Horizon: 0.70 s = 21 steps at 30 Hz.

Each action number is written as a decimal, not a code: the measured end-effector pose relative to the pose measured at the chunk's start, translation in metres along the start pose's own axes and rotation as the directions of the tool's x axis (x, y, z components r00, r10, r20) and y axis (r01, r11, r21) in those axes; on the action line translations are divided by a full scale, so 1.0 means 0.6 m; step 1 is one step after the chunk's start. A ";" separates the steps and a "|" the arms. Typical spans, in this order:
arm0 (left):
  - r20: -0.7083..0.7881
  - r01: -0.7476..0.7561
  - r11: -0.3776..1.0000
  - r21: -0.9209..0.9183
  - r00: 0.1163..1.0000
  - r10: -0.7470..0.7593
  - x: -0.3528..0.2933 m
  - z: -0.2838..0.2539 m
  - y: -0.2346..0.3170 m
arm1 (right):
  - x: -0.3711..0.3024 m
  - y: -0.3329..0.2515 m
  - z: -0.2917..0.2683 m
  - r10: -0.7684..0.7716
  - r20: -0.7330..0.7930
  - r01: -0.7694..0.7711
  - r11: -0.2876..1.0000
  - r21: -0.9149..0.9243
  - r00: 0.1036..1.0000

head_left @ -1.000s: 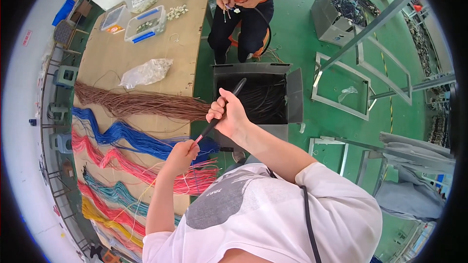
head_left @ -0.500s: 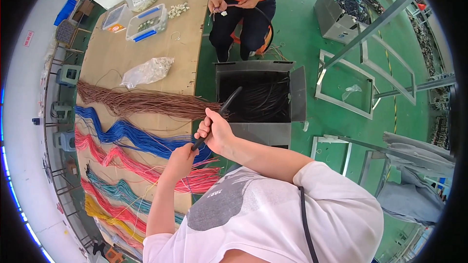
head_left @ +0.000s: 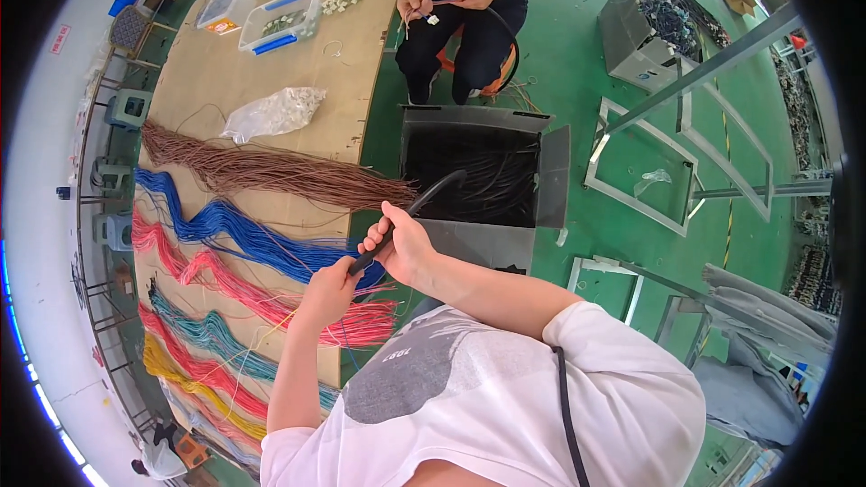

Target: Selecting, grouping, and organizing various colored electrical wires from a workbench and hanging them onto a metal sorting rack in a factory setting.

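A black flexible tube (head_left: 436, 191) runs between my hands, its free end curving up over the dark box (head_left: 478, 234). My right hand (head_left: 402, 248) is closed around the tube's middle, thumb pointing up along it. Lower left of that, my left hand (head_left: 330, 293) pinches the tube's near end. Thin wires, yellow and blue among them, trail below my left hand. Beside both hands, the brown wire bundle (head_left: 271, 165) and the blue wire bundle (head_left: 244, 236) stretch across the wooden table (head_left: 347, 99). Many black tubes (head_left: 487, 167) fill the box.
Pink wires (head_left: 244, 293), teal wires (head_left: 212, 332) and yellow wires (head_left: 185, 381) lie farther down the table. A plastic bag (head_left: 275, 113) and a clear tub (head_left: 281, 22) sit beyond. Across the box, a seated person (head_left: 483, 0) holds a cable. Metal frames (head_left: 645, 167) stand at right.
The tube's free end has swung right and bends over more. My hands keep their grips, with the left slightly lower. The whole view has shifted a little.
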<state>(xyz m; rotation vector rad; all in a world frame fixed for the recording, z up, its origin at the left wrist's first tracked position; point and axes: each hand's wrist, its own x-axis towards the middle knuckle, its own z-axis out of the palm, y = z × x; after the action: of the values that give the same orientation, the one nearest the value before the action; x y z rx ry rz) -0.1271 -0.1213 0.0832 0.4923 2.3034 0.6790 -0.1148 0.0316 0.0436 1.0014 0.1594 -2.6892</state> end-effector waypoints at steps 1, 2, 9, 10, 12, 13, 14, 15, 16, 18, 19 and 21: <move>0.001 0.006 1.000 0.020 1.000 -0.006 0.001 0.000 0.003 | 0.000 -0.001 -0.002 0.003 -0.001 -0.003 1.000 -0.001 1.000; 0.001 0.008 1.000 0.018 1.000 -0.008 0.001 0.001 0.002 | 0.001 -0.001 -0.005 0.008 0.007 -0.008 1.000 0.001 1.000; -0.024 0.095 0.983 -0.156 0.995 -0.100 -0.007 -0.008 0.003 | 0.010 -0.051 -0.015 -0.022 -0.058 0.027 0.995 0.091 0.998; -0.033 0.116 0.964 -0.239 0.991 -0.127 -0.009 -0.008 0.001 | 0.019 -0.067 -0.025 -0.049 -0.018 0.051 0.989 0.139 0.999; -0.051 0.135 0.952 -0.274 0.987 -0.154 -0.014 -0.020 0.025 | 0.027 -0.103 -0.039 -0.128 -0.044 0.133 0.981 0.140 0.991; -0.069 0.154 0.939 -0.309 0.981 -0.183 -0.013 -0.024 0.034 | 0.028 -0.124 -0.044 -0.184 -0.047 0.189 0.970 0.150 0.982; -0.067 0.149 0.939 -0.310 0.982 -0.178 -0.011 -0.023 0.032 | 0.028 -0.148 -0.051 -0.240 -0.052 0.245 0.956 0.161 0.970; -0.075 0.156 0.936 -0.316 0.979 -0.189 -0.013 -0.024 0.028 | 0.030 -0.173 -0.059 -0.290 -0.074 0.299 0.931 0.208 0.954; -0.083 0.164 0.932 -0.323 0.976 -0.200 -0.015 -0.024 0.023 | 0.020 -0.196 -0.053 -0.336 -0.089 0.347 0.913 0.216 0.938; -0.089 0.168 0.932 -0.320 0.974 -0.206 -0.015 -0.026 0.018 | 0.008 -0.250 -0.060 -0.328 -0.093 0.339 0.867 0.366 0.940; -0.081 0.146 0.947 -0.286 0.981 -0.175 -0.015 -0.027 0.011 | -0.001 -0.269 -0.063 -0.348 -0.053 0.342 0.862 0.375 0.936; -0.069 0.119 0.959 -0.256 0.988 -0.141 -0.010 -0.023 -0.001 | -0.011 -0.287 -0.057 -0.371 -0.016 0.349 0.857 0.379 0.928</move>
<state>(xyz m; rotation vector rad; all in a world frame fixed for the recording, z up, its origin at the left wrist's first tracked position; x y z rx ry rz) -0.1326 -0.1293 0.0946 0.1945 2.2637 0.9269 -0.1375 0.2045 0.0238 1.0851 -0.2144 -3.1733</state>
